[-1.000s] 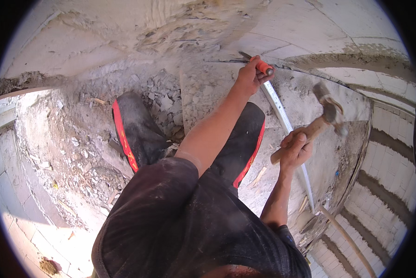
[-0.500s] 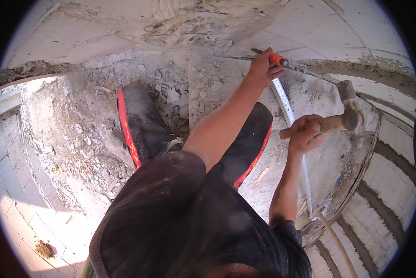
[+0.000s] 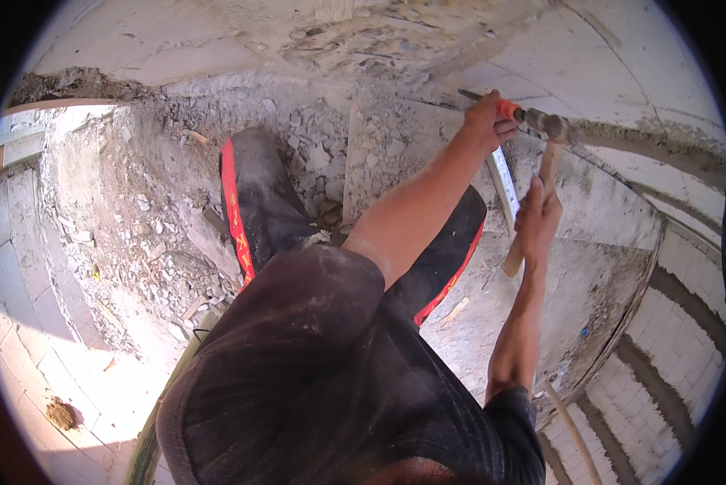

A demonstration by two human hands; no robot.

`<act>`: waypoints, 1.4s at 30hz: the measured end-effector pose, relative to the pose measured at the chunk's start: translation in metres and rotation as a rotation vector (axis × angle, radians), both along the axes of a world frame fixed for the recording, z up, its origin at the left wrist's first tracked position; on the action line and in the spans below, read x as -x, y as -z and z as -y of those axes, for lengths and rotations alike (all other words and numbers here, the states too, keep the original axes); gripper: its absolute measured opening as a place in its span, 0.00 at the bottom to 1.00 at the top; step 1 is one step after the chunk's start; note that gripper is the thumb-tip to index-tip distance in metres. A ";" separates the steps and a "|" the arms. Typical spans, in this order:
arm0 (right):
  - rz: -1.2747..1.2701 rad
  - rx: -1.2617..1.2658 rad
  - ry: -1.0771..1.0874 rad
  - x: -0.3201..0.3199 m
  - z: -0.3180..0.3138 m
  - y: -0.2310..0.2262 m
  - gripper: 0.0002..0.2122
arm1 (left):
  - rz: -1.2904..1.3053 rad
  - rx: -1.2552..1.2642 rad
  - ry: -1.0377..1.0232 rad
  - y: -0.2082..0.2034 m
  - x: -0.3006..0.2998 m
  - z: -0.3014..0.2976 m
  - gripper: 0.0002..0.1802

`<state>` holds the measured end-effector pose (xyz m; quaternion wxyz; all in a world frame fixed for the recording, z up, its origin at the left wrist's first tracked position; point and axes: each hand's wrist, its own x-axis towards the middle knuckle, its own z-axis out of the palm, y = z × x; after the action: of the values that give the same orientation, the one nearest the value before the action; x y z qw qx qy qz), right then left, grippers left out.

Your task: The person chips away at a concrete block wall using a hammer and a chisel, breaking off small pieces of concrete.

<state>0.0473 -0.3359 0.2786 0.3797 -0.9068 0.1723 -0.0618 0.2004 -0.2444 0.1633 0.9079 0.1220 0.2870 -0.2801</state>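
Note:
At the base of the wall my left hand [image 3: 486, 121] is closed around a chisel [image 3: 508, 109] with an orange grip. The chisel's dark blade points left along the joint between wall and floor slab. My right hand [image 3: 538, 218] grips the wooden handle of a hammer [image 3: 553, 128]. The hammer's metal head meets, or nearly meets, the chisel's butt end. Below my left hand a white strip with markings [image 3: 503, 186] runs down across the slab, partly hidden behind my right hand and forearm.
Broken rubble [image 3: 157, 250] covers the ground to the left, with more beside my knees. A pale slab [image 3: 589, 202] lies under my hands. Mortar-striped tiles [image 3: 646, 372] line the right side. A wooden pole [image 3: 573, 432] lies at lower right, a greenish pole [image 3: 146, 449] at lower left.
The hammer has swung up and left, from beside my right hand to the chisel's butt end. My left hand still holds the chisel at the wall's base. The view has shifted slightly.

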 end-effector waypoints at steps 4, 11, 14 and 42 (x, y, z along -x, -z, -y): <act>0.238 -0.298 0.062 0.006 -0.009 -0.011 0.17 | -0.020 0.001 -0.019 -0.001 -0.004 -0.001 0.23; -0.150 -0.151 0.036 -0.023 -0.002 -0.007 0.17 | -0.020 0.004 0.022 -0.003 -0.008 -0.006 0.23; 0.362 -0.338 0.080 -0.012 -0.012 -0.027 0.19 | 0.020 0.045 -0.053 -0.004 -0.009 -0.012 0.22; 0.164 -0.315 0.040 0.036 -0.036 -0.043 0.19 | 0.128 -0.054 0.027 0.007 0.027 -0.054 0.21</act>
<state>0.0116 -0.3004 0.3212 0.5285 -0.8245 0.1664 -0.1152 0.1729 -0.1904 0.1567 0.9169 0.1682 0.2339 -0.2761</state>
